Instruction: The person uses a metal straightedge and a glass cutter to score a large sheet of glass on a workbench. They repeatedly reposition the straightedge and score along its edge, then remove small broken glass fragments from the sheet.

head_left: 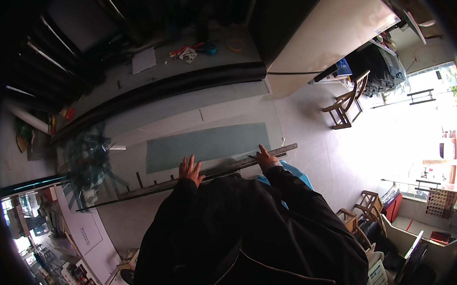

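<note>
A pale grey-green translucent sheet [208, 143] lies flat on the worktable in front of me. Along its near edge runs a long metal ruler [285, 149], slanting up to the right. My left hand [190, 170] rests with fingers spread over the near edge of the sheet, beside the ruler. Farther right, my right hand [266, 159] is closed over the ruler. A slim dark tool [252, 157] juts left from its fingers; its kind is too small to make out.
Tangled clear film strips [89, 164] pile up at the table's left. Behind the sheet lies a long black roll [160, 92]. Scissors [209, 49], a tape ring [235, 45] and white paper [143, 60] are beyond it. A light-blue bag [296, 174] hangs near my right arm; a wooden chair [346, 104] stands right.
</note>
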The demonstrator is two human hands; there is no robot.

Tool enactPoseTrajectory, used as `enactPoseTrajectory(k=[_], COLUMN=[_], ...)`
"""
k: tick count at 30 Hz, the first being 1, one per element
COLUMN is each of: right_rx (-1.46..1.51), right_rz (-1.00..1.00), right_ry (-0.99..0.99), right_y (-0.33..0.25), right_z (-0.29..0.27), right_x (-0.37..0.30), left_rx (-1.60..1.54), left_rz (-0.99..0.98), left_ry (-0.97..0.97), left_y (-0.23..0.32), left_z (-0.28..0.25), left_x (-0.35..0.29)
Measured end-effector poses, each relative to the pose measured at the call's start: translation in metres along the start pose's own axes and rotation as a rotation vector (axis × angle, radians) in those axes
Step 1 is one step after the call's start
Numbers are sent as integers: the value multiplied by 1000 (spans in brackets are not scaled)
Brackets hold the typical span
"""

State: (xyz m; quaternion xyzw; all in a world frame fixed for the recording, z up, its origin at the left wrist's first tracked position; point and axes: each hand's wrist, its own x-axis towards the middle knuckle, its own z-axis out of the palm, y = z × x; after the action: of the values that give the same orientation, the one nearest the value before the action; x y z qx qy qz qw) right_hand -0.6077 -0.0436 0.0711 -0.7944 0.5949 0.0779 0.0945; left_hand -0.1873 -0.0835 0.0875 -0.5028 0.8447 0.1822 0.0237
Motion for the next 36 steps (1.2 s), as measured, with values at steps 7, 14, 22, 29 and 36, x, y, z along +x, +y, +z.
enactPoseTrajectory(k=[7,14,22,29,36], right_rx=[135,72,230,-118,22], right_rz=[100,61,155,-49,83], right_ry=[-138,-178,-209,3,-254], right_y=[4,8,33,61,48], right_z=[-15,-17,33,62,-2], right_x=[10,11,18,8,3], left_rx=[44,140,163,51,49], left_rz=[-35,-110,-148,-18,112], left_ry=[-22,-156,-217,-144,20], left_y=[5,11,19,20,30], left_z=[-7,-11,-17,8,42], left_x=[6,5,7,11,19])
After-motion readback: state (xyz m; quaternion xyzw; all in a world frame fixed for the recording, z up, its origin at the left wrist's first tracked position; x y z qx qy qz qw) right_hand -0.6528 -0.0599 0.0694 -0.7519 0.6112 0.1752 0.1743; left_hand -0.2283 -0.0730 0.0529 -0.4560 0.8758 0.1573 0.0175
